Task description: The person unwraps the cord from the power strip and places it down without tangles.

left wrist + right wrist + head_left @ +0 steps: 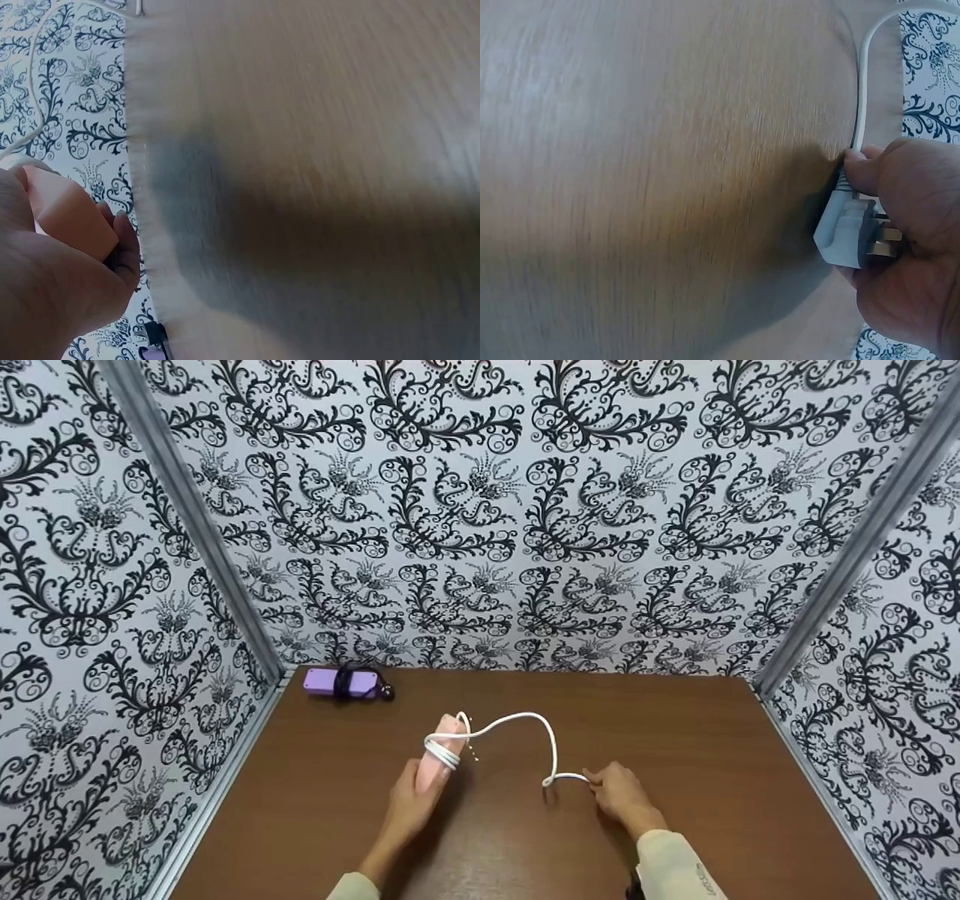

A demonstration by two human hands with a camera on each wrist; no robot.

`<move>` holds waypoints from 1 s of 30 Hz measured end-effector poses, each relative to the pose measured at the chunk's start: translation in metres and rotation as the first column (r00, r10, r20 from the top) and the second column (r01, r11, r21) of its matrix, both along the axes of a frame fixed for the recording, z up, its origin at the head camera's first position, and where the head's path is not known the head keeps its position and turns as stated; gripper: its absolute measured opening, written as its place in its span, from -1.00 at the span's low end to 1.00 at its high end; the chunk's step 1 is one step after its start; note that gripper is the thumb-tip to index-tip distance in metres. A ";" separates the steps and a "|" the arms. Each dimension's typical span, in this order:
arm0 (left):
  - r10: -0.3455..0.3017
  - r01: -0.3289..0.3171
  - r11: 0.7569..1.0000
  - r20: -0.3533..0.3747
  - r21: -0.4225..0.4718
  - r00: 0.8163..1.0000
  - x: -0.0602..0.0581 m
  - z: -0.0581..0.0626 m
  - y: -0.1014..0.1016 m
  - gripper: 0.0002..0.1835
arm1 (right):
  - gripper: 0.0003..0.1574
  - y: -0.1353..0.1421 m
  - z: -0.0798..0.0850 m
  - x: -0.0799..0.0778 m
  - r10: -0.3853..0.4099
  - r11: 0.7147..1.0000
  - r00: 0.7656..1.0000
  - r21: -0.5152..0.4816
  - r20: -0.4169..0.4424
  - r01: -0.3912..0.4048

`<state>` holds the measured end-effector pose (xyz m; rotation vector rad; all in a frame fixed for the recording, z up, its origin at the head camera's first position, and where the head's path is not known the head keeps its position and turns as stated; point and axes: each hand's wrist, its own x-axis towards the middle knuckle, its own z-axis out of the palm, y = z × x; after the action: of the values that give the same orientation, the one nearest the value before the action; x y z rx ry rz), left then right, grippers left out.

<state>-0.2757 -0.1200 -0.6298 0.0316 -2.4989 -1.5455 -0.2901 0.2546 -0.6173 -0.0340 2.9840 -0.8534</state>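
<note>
My left hand (411, 802) grips a pink power strip (433, 769), held tilted above the table. White cord (444, 753) is wound in several turns around its upper part. From there the loose cord arcs rightward, with a small kink near the middle, to my right hand (621, 795). Seen from the right wrist, that hand pinches the cord end just at a white plug (846, 229) with metal pins. In the left wrist view, the fingers curl around the end of the pink strip (71, 217); its far part is hidden.
A purple power strip (322, 681) with black cord (343, 682) wrapped around it lies at the table's back left corner. The brown table (675, 720) is bounded by black-and-white patterned walls (480, 510) with grey metal frame posts (847, 540).
</note>
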 end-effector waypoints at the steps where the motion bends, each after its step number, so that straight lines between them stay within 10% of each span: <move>1: 0.004 -0.004 1.000 0.000 0.000 1.000 0.000 0.000 0.000 -0.61 | -0.67 0.000 0.000 -0.001 -0.001 1.000 1.000 0.002 0.003 0.001; 12: -0.009 0.009 1.000 -0.020 -0.001 1.000 0.002 0.012 0.004 -0.62 | -0.54 0.002 0.009 -0.004 0.104 0.987 0.990 0.131 -0.094 -0.091; 18: -0.029 0.030 1.000 -0.046 0.008 0.999 0.005 0.012 0.009 -0.60 | -0.46 -0.022 0.032 -0.018 0.181 0.982 0.874 0.123 -0.451 -0.140; 25: -0.024 0.026 0.999 -0.054 0.034 0.998 0.004 0.015 0.012 -0.60 | -0.37 -0.054 0.068 -0.025 0.318 0.948 0.714 0.188 -0.624 -0.258; 30: -0.022 0.024 0.999 -0.057 0.034 0.998 0.002 0.018 0.014 -0.58 | -0.40 -0.072 0.091 -0.023 0.318 0.943 0.700 0.141 -0.639 -0.300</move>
<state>-0.2738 -0.1059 -0.6115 -0.0346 -2.4377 -1.5760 -0.3128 0.1825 -0.5262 -1.0239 3.4320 -0.8967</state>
